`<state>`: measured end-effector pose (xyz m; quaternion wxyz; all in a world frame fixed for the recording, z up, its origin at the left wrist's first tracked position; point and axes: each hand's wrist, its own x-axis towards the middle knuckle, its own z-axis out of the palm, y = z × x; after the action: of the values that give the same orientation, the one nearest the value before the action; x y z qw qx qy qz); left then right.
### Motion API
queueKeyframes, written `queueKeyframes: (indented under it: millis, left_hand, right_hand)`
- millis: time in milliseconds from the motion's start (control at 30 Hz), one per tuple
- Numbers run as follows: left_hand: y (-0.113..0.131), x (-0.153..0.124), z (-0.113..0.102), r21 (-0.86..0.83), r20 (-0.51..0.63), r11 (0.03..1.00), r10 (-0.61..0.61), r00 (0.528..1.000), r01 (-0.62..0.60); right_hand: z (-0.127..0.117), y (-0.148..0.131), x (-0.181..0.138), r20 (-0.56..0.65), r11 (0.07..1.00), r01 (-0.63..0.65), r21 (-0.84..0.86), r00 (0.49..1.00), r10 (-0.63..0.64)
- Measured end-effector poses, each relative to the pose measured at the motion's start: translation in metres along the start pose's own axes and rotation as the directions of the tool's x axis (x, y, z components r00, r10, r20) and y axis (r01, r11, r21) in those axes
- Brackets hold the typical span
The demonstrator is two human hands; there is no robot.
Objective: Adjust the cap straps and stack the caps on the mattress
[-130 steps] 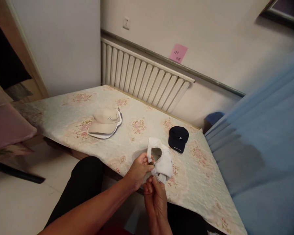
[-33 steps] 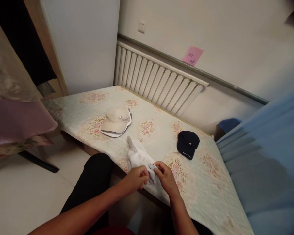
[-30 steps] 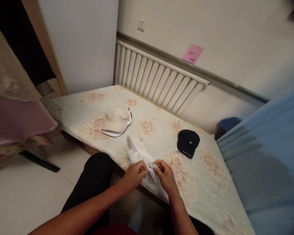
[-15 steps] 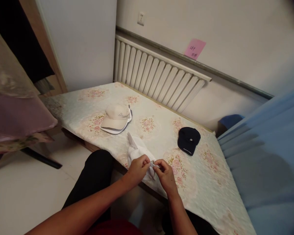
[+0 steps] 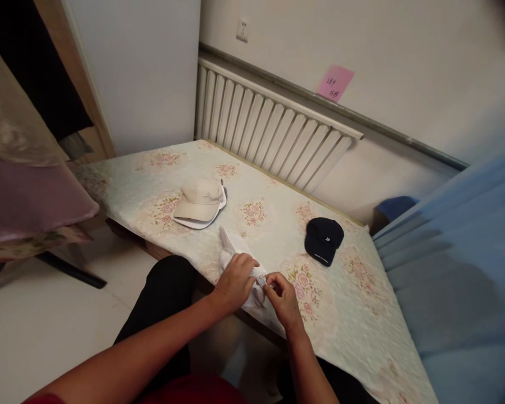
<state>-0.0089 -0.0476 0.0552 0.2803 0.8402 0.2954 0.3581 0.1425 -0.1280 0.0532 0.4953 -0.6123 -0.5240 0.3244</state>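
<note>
A white cap [image 5: 234, 242] lies at the front edge of the table, its brim pointing away and to the left. My left hand [image 5: 235, 280] rests over the cap with bent fingers, gripping it near the back strap; the thumb is by a small metal buckle [image 5: 261, 281]. My right hand [image 5: 283, 296] pinches the end of the strap at the buckle between thumb and fingers. Part of the cap is hidden under my left hand. To the upper left sits a beige cap [image 5: 197, 201], stacked on a white one. A navy cap [image 5: 324, 240] lies to the right.
The table [image 5: 273, 224] has a floral cloth over it. Behind it are a white radiator [image 5: 261, 118] and a wall with a pink note [image 5: 335, 83]. A blue curtain [image 5: 458, 269] hangs at the right. A cloth-covered chair [image 5: 33, 196] stands at the left.
My left hand has moved from pinching at the buckle to lying farther over the cap, its fingers more extended. The right hand stays at the strap, and the buckle shows more plainly.
</note>
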Motion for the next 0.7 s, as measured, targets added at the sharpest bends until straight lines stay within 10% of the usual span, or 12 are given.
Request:
queueKeyframes:
  millis: [233,700]
  left_hand:
    - [-0.011,0.03,-0.017,0.06,0.456,0.998,-0.001,0.89,-0.029]
    - [-0.022,0.063,-0.017,-0.06,0.783,0.946,-0.154,0.602,0.319]
  right_hand:
    - [0.001,-0.004,-0.004,0.015,1.0,0.014,-0.018,1.0,-0.014]
    - [0.007,-0.004,-0.009,0.039,0.965,0.066,-0.252,0.998,-0.058]
